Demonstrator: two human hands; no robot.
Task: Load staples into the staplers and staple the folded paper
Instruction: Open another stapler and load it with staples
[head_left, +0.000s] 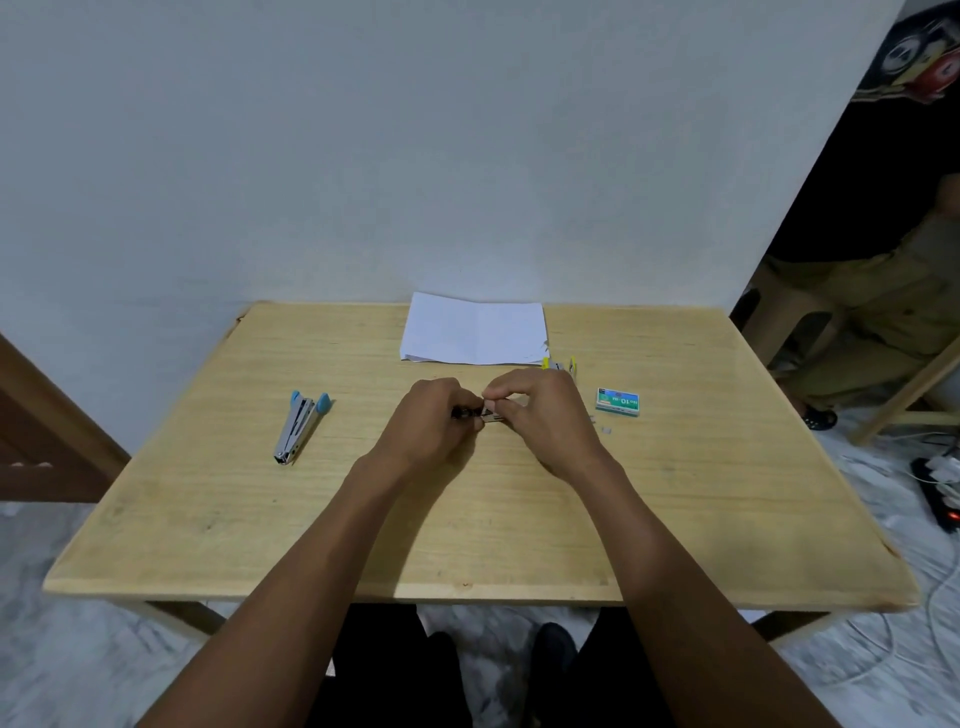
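Note:
Both my hands meet over the middle of the wooden table (260, 519). My left hand (434, 415) grips a small dark stapler (464, 413), mostly hidden by the fingers. My right hand (540, 410) pinches something small at the stapler's metal end (492, 414); what it is I cannot tell. A blue stapler (300, 427) lies open on the left. A yellow stapler (560, 363) shows behind my right hand. The folded white paper (475, 328) lies at the far edge. A green and blue staple box (617, 401) sits on the right.
A few loose staple bits (605, 429) lie near the box. Another person stands at the right (883, 291) beside a wooden stool. A power strip with cables (935, 493) lies on the floor to the right. A grey wall stands behind the table.

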